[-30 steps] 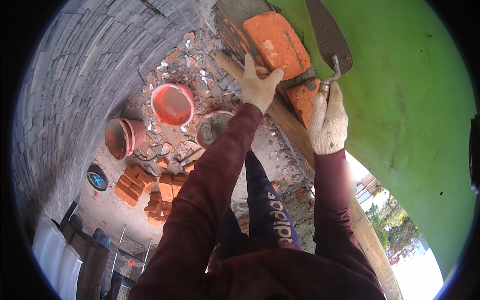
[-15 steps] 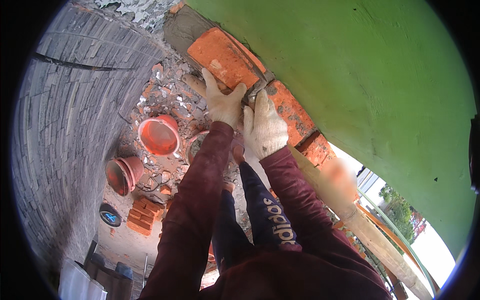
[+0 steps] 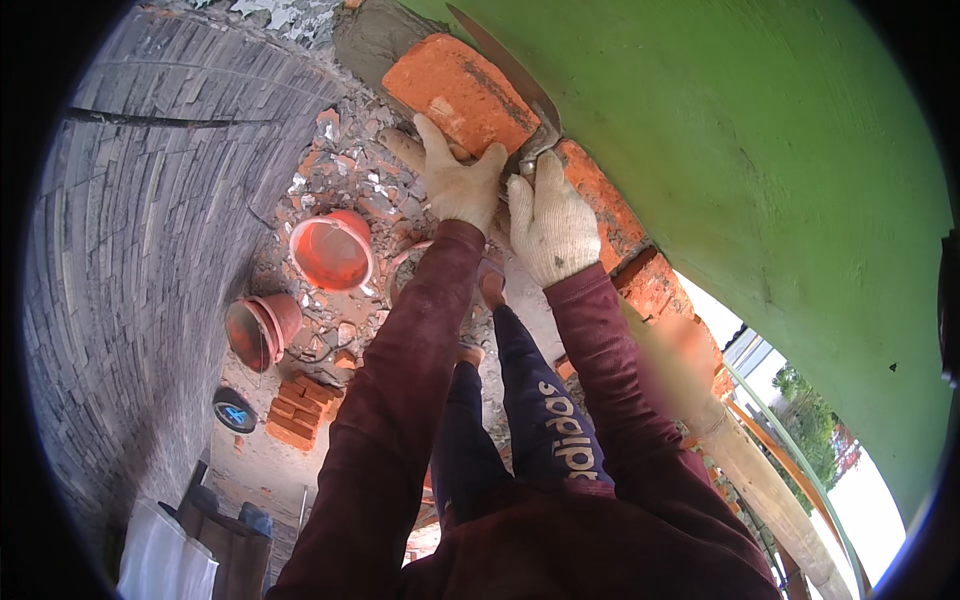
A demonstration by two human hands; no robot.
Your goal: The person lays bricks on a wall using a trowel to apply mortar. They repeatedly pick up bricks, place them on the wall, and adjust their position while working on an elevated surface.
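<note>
An orange brick (image 3: 460, 92) lies on top of a brick course beside the green wall surface. My left hand (image 3: 462, 185), in a pale knit glove, is against the brick's near side, its thumb and forefinger spread wide along the edge; its other fingers are hidden. Just right of it, my gloved right hand (image 3: 553, 225) is closed around the handle of a trowel (image 3: 508, 68). The trowel's long blade runs between the brick and the green surface. Grey mortar (image 3: 378, 38) covers the wall beyond the brick's far left end. Another laid brick (image 3: 603, 200) sits beyond my right hand.
Below are an orange bucket (image 3: 332, 252), nested buckets (image 3: 262, 332), a brick stack (image 3: 300, 410) and scattered rubble (image 3: 330, 180). Grey stone cladding (image 3: 140, 250) rises on the left. A wooden pole (image 3: 765, 480) runs at lower right, and the green surface (image 3: 750, 170) fills the upper right.
The trowel blade now shows along the brick's far side against the green surface. Both hands sit slightly farther right and up in view; my left hand stays at the brick.
</note>
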